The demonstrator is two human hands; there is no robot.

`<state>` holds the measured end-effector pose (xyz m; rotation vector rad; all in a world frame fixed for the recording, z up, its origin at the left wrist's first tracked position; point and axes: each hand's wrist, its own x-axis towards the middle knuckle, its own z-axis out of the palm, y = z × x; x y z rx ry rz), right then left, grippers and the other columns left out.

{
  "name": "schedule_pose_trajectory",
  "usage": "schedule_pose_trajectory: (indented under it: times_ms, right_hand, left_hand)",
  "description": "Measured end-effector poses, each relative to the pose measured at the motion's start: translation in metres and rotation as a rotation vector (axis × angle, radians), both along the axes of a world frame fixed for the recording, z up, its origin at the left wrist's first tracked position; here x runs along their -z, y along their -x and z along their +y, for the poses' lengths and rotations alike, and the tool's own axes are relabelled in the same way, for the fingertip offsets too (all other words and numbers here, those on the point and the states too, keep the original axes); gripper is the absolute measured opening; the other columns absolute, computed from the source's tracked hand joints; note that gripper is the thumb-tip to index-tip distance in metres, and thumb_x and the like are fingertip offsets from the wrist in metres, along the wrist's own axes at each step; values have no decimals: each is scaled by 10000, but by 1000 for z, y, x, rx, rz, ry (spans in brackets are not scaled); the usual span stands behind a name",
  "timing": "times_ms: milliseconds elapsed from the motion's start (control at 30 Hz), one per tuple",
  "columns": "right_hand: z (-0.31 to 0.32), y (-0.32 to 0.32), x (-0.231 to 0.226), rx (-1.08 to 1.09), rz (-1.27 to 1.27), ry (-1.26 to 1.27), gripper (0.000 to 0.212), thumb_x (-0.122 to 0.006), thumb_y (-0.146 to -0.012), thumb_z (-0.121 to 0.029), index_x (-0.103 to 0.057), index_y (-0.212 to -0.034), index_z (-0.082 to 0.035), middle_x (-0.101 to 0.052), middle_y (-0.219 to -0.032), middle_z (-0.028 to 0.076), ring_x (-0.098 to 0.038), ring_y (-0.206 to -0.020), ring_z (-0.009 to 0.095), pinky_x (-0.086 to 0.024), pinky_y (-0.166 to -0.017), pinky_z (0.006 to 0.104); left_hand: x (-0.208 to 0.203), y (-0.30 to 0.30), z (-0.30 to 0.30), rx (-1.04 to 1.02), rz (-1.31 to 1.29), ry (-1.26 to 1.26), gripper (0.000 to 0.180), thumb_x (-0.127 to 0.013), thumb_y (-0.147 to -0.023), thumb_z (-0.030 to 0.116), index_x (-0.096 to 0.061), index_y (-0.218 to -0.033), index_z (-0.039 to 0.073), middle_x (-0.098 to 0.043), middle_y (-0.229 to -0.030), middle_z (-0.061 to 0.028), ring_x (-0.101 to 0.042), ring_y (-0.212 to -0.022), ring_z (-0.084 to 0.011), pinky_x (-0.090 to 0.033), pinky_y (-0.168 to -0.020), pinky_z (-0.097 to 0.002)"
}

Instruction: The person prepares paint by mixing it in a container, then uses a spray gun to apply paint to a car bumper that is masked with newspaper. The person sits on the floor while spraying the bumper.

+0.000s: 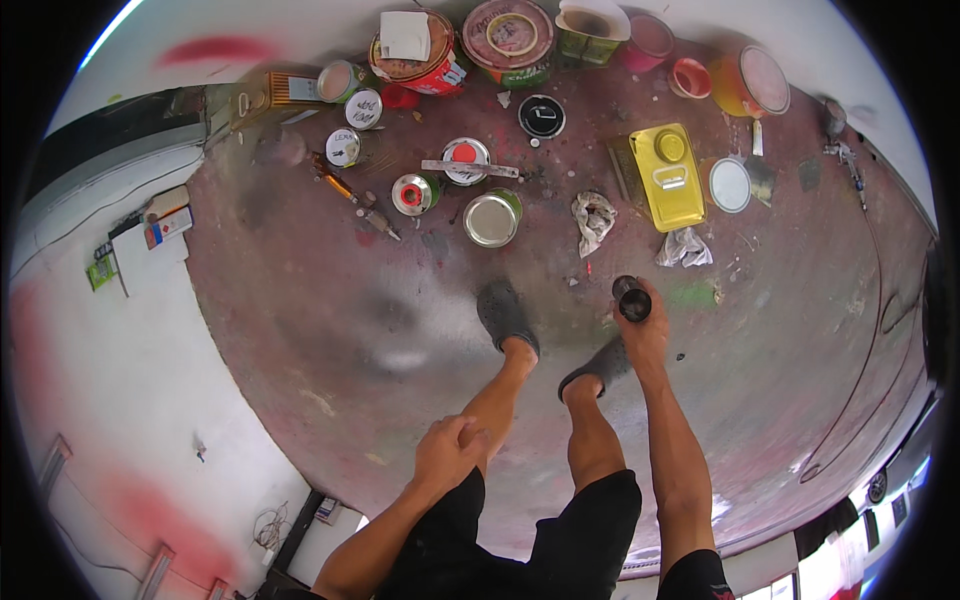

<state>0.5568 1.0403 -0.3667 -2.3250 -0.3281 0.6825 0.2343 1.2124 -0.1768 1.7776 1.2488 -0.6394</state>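
Note:
My right hand (648,322) is wrapped round a small dark cup (634,304), held above the floor near my right shoe; its opening faces up and the inside looks dark. My left hand (447,455) is at my left knee with its fingers curled in, and nothing shows in it. Ahead of my right hand lie a crumpled white rag (685,247) and a second stained rag (595,222). Behind them stands a yellow rectangular tin (675,195) with a round cap. An open-looking silvery can (491,219) stands ahead of my left shoe.
A flat stick (470,169) lies across a can with a red centre. Several paint buckets (508,35) line the wall. A white-lidded tub (730,186) is beside the yellow tin. At far right a spray gun (846,160) has a hose (880,280) running along the floor.

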Motion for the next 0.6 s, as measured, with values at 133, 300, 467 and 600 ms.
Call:
schedule_pose_trajectory:
  times_ms: [133,300,467,600]
  right_hand:
    - [71,-19,42,17,-14,-86,637,-905,-855,-120,-648,-1432,-34,-754,-1286,189,-742,-1189,343,-572,-1037,431]
    - [144,-35,115,-1,-50,-135,625,-893,-870,-141,-650,-1433,-18,-778,-1235,186,-763,-1152,286,-575,-1026,394]
    - [209,-46,176,8,-47,-69,629,-923,-860,-182,-658,-1407,-17,-753,-1284,239,-754,-1175,385,-590,-1019,464]
    - [217,-55,234,-1,-120,-111,627,-923,-861,-184,-660,-1405,-17,-758,-1262,235,-758,-1157,383,-594,-1007,467]
  left_hand:
    - [58,-67,76,-114,-145,-65,381,-774,-1002,271,-742,-1290,25,-769,-1143,-159,-742,-972,-331,-583,-853,-434]
    - [163,-170,174,-51,-450,-353,270,-722,-1037,182,-739,-1266,39,-766,-1115,-140,-722,-1003,-336,-572,-865,-446]
    - [266,-234,240,341,-633,-587,315,-767,-975,159,-750,-1266,41,-730,-1244,-89,-658,-1147,-308,-529,-973,-455]
    - [323,-241,256,603,-592,-627,331,-779,-954,171,-757,-1262,52,-696,-1298,-61,-610,-1200,-290,-506,-1005,-452]
